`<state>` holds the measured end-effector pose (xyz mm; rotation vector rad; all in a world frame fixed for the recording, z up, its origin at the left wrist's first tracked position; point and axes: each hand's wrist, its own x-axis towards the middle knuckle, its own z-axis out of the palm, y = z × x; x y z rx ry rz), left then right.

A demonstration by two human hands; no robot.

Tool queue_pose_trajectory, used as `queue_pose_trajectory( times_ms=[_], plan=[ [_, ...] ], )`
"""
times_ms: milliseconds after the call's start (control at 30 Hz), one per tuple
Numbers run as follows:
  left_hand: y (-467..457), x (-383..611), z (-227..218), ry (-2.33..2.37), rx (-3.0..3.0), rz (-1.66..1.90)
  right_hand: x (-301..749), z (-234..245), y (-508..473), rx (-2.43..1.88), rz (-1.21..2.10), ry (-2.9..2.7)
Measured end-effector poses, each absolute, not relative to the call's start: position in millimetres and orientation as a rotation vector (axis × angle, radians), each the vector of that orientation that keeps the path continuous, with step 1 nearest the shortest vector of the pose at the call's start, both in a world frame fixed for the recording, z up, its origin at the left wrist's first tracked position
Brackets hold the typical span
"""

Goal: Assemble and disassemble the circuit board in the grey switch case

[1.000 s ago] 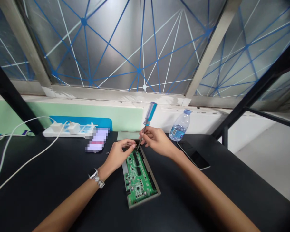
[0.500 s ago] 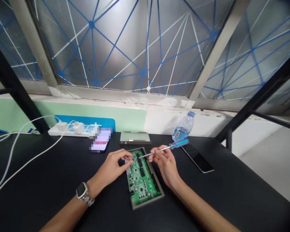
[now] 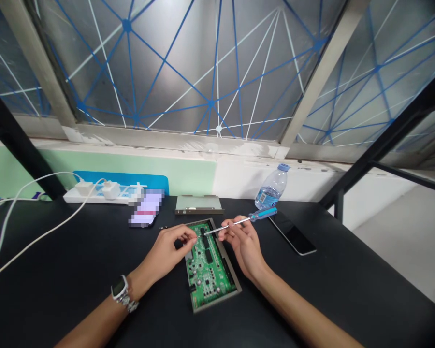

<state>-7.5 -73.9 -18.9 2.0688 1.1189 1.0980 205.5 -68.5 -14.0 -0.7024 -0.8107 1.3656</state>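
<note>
A green circuit board lies in a shallow metal tray-like casing on the black table. My right hand grips a screwdriver by its metal shaft, the blue translucent handle pointing up to the right. Its tip reaches leftward over the top part of the board. My left hand, with a watch on the wrist, hovers at the board's upper left edge. Thumb and forefinger are pinched beside the screwdriver tip, on something too small to make out, perhaps a screw.
Behind the board lies a flat metal cover. A water bottle and a dark phone are at the right. To the left are a lit phone, a white power strip and loose white cables.
The whole view has shifted slightly, so everything sits a little further left and up. The screwdriver tip and my left fingertips are closer together.
</note>
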Motion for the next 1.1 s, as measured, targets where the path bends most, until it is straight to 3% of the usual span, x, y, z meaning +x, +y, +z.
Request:
queue_pose_trajectory(
  times_ms=[833, 1100],
  plan=[
    [-86.5, -7.6, -10.9, 1.142, 2.341, 0.976, 208.5, -18.9, -67.6, -0.925, 1.376, -0.849],
    [-88.8, -1.5, -14.3, 1.152, 2.6, 1.125, 208.0, -20.2, -67.5, -0.947, 1.435, -0.899]
  ],
)
